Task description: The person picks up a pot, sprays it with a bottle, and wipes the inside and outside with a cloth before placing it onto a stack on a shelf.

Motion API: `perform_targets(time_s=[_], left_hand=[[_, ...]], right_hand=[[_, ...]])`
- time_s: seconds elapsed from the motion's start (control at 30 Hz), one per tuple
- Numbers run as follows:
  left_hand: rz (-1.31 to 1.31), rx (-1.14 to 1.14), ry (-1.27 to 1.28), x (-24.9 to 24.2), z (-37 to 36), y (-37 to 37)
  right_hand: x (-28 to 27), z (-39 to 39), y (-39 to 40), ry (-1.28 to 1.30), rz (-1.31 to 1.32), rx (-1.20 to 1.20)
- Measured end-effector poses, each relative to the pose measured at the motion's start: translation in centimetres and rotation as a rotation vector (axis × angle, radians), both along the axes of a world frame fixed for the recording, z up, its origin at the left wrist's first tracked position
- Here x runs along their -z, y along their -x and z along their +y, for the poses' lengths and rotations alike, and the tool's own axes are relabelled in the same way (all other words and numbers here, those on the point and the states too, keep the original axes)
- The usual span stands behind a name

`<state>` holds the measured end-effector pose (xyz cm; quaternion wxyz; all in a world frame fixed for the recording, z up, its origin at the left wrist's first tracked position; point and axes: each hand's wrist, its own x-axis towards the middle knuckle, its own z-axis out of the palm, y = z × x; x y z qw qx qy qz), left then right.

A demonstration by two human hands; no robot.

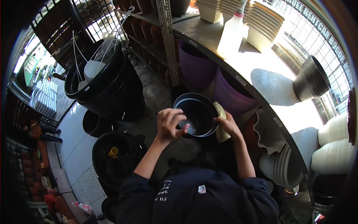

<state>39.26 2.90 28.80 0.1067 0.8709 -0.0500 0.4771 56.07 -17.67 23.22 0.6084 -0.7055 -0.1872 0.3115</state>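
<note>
A dark round plant pot [201,120] is in front of me, its mouth facing up. My left hand [169,125] is at the pot's left rim, with its fingers bent and spread apart and nothing visible between them. On the opposite side, my right hand [228,125] grips a yellowish cloth [222,135], which lies against the outside of the right rim. The thumb of that hand is on the cloth near the rim. What supports the pot from below is hidden.
Large stacked black pots [108,87] stand at left, with white hanging pots [93,69] on top. A curved table [278,112] on the right bears a spray bottle [230,37] and stacked black pots [311,80]. Purple pots [231,91] stand underneath. A person [39,130] is far left.
</note>
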Motion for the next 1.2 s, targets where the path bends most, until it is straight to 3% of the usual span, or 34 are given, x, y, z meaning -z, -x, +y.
perform_targets(time_s=[0.13,0.23,0.27,0.4,0.57,0.63,0.73,0.83,0.87,0.97,1.1,1.17,1.2], left_hand=[[0.172,-0.164,0.778,3.9,-1.3,0.0],[0.332,-0.081,1.094,8.2,-2.7,0.7],[0.34,-0.023,1.136,8.6,-2.7,1.1],[0.262,0.081,1.275,7.1,-2.7,1.5],[0.222,0.081,1.378,6.8,-1.8,2.1],[0.204,0.073,1.423,6.9,-1.5,2.3],[0.209,0.094,1.406,7.4,-1.1,2.8],[0.277,0.133,1.422,7.0,-0.8,3.1],[0.29,0.141,1.431,6.8,-0.6,3.1],[0.328,0.184,1.472,5.5,-0.2,2.7],[0.438,0.302,1.528,2.2,-0.4,1.5],[0.517,0.366,1.474,1.5,-0.6,0.2],[0.544,0.395,1.419,1.7,-0.6,-0.7]], right_hand=[[0.0,-0.6,1.0,0.112,0.046,0.172],[-0.4,0.2,2.4,-0.233,-0.322,0.172],[-1.6,-0.1,2.6,-0.128,-0.277,0.166],[-6.7,0.2,2.5,-0.052,-0.58,0.175],[-15.1,-0.2,-1.2,0.102,-1.488,0.377],[-17.5,-0.4,-3.8,0.212,-1.59,0.459],[-18.2,-0.8,-9.5,0.448,-1.57,0.352],[-16.5,-1.7,-12.7,0.645,-1.748,0.22],[-16.2,-2.0,-12.6,0.693,-1.709,0.213],[-16.2,-2.3,-8.6,0.52,-1.551,0.307],[-15.9,-3.6,0.3,0.47,-0.578,-0.026],[-15.1,-4.7,3.5,0.46,-0.293,-0.18],[-14.4,-5.4,4.8,0.484,-0.336,-0.164]])
